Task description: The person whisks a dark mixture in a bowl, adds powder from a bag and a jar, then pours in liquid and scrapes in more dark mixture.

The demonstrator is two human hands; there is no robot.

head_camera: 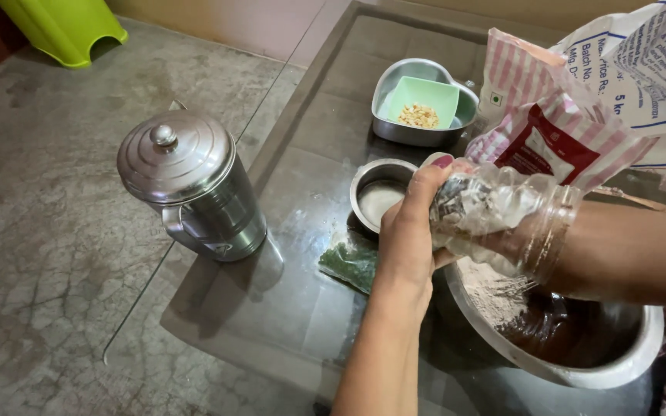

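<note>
The left hand (410, 231) comes up from the bottom of the frame and pinches the clear plastic glove (495, 208) worn on the right hand (479, 204), thumb on top and fingers closed on the film. The right hand, bangles at the wrist, is curled shut inside the glove, which is smeared with brown and white stuff; whether it holds anything besides that smear cannot be told. Both hands meet just above the near rim of the big steel bowl (618, 370) at lower right.

As far as the frame shows, the bowl already holds dark brown liquid with pale flour banked on its left wall; the two look only partly mixed. The small steel cup (379, 196) at centre looks emptied, with just a wet sheen inside. The green dish (424, 100) of chopped nuts sits untouched in the heart-shaped tin (391, 127) at upper centre, and the flat green packet (348, 262) lies beside the left wrist, apparently unopened. The pink striped bag (548, 131) stands at upper right, with a white sack (649, 69) behind it.

The lidded steel jug (194, 185) stands left of centre, near the left edge of the glass-topped bench (287, 308), well apart from the hands. The bench is bare between jug and cup and along the bottom edge. The right side is crowded: bowl, bags and cup stand close together. A green stool (63, 27) is on the floor at upper left.
</note>
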